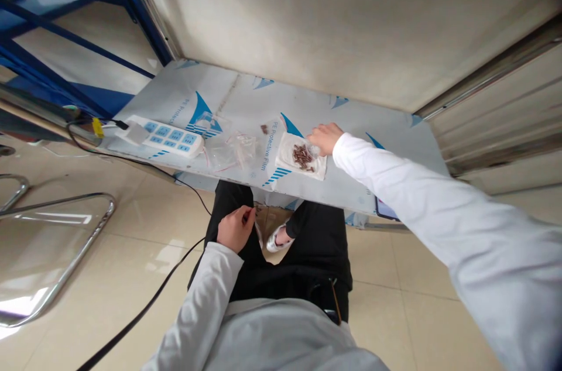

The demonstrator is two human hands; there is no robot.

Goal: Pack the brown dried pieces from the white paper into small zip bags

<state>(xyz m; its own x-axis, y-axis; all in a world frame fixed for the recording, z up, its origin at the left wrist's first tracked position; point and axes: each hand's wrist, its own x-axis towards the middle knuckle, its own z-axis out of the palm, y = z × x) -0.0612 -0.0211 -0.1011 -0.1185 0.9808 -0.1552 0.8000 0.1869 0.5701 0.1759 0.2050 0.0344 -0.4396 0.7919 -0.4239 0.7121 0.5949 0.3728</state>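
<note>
My right hand [325,138] rests at the upper right edge of a white sheet or pad [287,148], its fingers bent together. Beside the fingertips lies a heap of small brown-red metallic pieces [302,156], perhaps screws, with a bit of clear plastic [313,151] touching the heap. What the right fingers hold, if anything, is hidden. Low over my left thigh, in front of the table edge, my left hand [236,228] is closed with thumb and forefinger together. Anything inside that pinch is too small to make out.
Clear plastic bags [237,150] and a small brown piece [264,129] lie left of the sheet on the film-covered table [228,96]. A white power strip [169,136] with a plugged-in cable sits further left. A phone [386,208] lies at the front edge under my right sleeve.
</note>
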